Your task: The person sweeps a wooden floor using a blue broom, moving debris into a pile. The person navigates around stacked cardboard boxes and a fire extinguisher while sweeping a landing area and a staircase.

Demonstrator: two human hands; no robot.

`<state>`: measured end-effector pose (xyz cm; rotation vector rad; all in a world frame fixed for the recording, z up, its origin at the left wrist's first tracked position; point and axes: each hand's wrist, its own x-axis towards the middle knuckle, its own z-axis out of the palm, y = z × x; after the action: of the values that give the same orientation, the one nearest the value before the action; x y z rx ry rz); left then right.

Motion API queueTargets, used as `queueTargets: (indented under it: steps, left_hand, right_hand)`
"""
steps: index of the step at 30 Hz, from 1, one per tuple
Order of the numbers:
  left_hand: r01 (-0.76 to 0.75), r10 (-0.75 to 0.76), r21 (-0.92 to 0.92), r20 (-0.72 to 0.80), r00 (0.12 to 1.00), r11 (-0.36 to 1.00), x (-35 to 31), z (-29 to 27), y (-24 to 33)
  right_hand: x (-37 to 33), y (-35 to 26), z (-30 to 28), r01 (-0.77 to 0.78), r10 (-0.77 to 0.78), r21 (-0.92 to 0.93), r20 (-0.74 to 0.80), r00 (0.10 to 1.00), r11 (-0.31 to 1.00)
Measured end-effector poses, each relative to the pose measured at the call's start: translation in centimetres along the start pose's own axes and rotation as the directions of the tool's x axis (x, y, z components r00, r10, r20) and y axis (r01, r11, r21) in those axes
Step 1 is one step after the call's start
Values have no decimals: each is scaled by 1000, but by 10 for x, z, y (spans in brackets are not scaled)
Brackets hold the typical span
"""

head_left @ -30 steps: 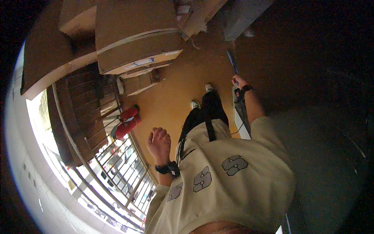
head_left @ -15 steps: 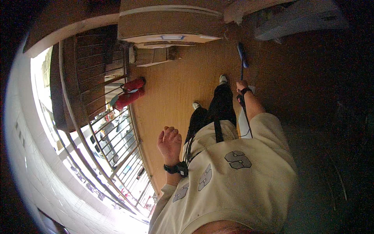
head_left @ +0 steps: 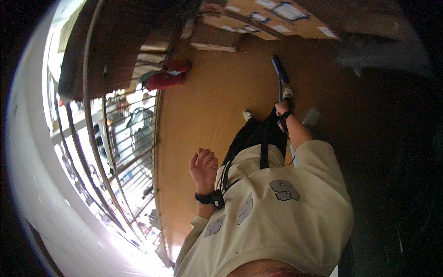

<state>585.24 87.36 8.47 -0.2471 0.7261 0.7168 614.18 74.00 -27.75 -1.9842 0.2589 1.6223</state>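
My right hand [head_left: 283, 108] is wrapped round the thin handle of a broom-like tool [head_left: 279, 69] with a long blue head. The head is down by the floor ahead of my feet; whether it is a broom or a mop is hard to make out. My left hand [head_left: 203, 167] hangs at my left side, its fingers curled in loosely, with nothing seen in it. Both wrists wear dark bands. A pale flat piece [head_left: 312, 117] shows beyond my right forearm, too dim to name.
Along the left runs a metal railing [head_left: 119, 173] with bright ground beyond it. Red rolled bundles [head_left: 167, 79] lie beside it on the brown floor [head_left: 203, 87]. Cardboard boxes [head_left: 216, 38] stand ahead, some with papers on them. The right side is dark.
I have walked on and turned: the boxes, railing and red bundles have shifted in view. The blue head now sits closer to my right shoe. My left hand keeps its curl.
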Motion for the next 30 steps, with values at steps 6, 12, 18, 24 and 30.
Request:
queueTargets:
  steps: [6, 12, 18, 24, 30]
  left_hand:
    - [-175, 175, -97, -2, 985, 980, -34, -29, 75]
    - [-207, 218, -197, 35, 975, 958, -57, -44, 112]
    - [-242, 269, -271, 66, 961, 932, -59, -53, 130]
    - [-216, 272, -366, 110, 956, 905, -44, -48, 134]
    - [-200, 288, -393, 177, 941, 897, -16, -28, 120]
  right_hand:
    - [12, -11, 128, -13, 18, -387, 8, 1000, 922]
    - [18, 0, 184, 319, -78, -560, 410, 909, 764]
    - [-7, -7, 199, 4, -20, 46, 346, 938, 999]
    - [-62, -43, 161, 91, -95, 29, 254, 963, 995]
    - [-60, -89, 75, 174, -155, -158, 126, 980, 972]
